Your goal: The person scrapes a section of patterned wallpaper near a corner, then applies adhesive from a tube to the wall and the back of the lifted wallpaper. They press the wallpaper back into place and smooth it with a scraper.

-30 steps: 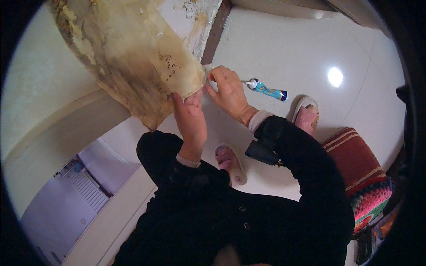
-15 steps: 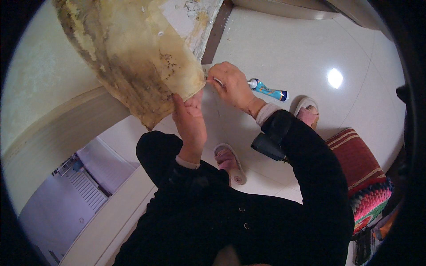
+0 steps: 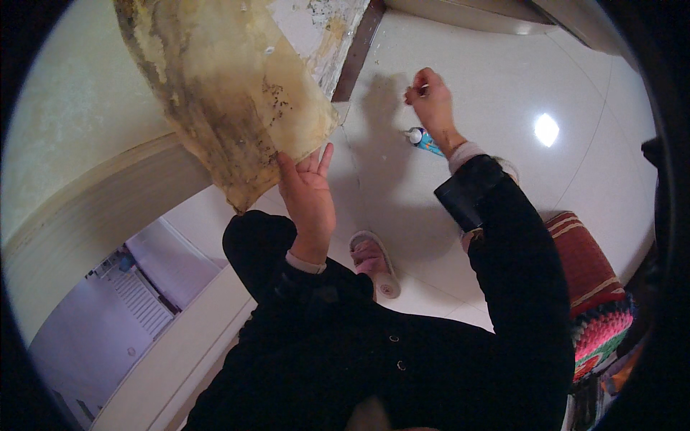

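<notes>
A loose flap of yellowed wallpaper [image 3: 223,86] with dark mould-like stains hangs away from the wall. My left hand [image 3: 310,201] grips its lower edge, thumb on the stained face and some fingers behind it. Off to the right, apart from the flap, my right hand [image 3: 434,104] is raised with its fingers curled in a pinch. A small pale bit shows between those fingers, too small to name. Below that hand, a blue tube [image 3: 429,143] with a white nozzle lies on the floor, partly hidden by my wrist.
Bare, flaking wall [image 3: 316,29] shows beside the flap, edged by brown skirting [image 3: 357,57]. A curved pale ledge [image 3: 108,194] runs at the left. On the tiled floor [image 3: 496,93] stands my slippered foot [image 3: 374,262]. A red striped cloth-covered seat [image 3: 586,258] is at the right.
My right hand has moved from the flap's corner up and to the right, over the tube. My left hand keeps its hold on the wallpaper, which has shifted slightly in view.
</notes>
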The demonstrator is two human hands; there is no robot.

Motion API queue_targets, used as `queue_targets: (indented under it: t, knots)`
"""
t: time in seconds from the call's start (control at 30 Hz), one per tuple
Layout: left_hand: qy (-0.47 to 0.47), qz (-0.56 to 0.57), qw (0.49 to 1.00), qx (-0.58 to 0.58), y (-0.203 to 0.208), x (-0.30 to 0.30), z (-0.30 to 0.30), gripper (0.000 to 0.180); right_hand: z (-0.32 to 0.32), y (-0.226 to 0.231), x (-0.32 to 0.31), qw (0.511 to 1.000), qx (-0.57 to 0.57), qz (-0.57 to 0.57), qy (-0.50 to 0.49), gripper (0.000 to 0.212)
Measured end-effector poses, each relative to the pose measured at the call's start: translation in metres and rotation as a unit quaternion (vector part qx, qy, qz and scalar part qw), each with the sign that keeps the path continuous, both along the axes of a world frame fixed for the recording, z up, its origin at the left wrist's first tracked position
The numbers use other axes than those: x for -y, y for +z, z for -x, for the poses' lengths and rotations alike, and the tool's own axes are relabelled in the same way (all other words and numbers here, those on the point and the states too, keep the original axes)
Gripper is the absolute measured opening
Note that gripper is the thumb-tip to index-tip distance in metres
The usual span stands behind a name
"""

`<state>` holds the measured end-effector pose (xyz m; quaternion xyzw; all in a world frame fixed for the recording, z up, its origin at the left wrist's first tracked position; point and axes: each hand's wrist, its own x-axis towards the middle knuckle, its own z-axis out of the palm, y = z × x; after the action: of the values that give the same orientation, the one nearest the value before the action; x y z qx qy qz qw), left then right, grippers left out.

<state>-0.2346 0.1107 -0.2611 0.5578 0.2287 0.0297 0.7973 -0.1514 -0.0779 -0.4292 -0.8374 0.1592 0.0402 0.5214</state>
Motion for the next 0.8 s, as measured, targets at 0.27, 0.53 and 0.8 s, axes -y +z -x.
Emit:
queue_targets:
  t: [0.27, 0.53, 0.8]
  knots:
    - [0.007, 0.006, 1.000, -0.023, -0.004, -0.002, -0.001, 0.059, -0.005, -0.010, 0.090, 0.953, 0.124, 0.256, 0.099, 0.014]
    - [0.001, -0.002, 0.999, -0.034, -0.005, -0.002, -0.002, 0.060, -0.005, -0.020, 0.102, 0.969, 0.065, 0.231, 0.056, 0.032]
    - [-0.011, 0.000, 0.999, -0.041, -0.008, -0.005, -0.002, 0.062, 0.002, 0.004, 0.069, 0.979, 0.079, 0.152, 0.108, 0.031]
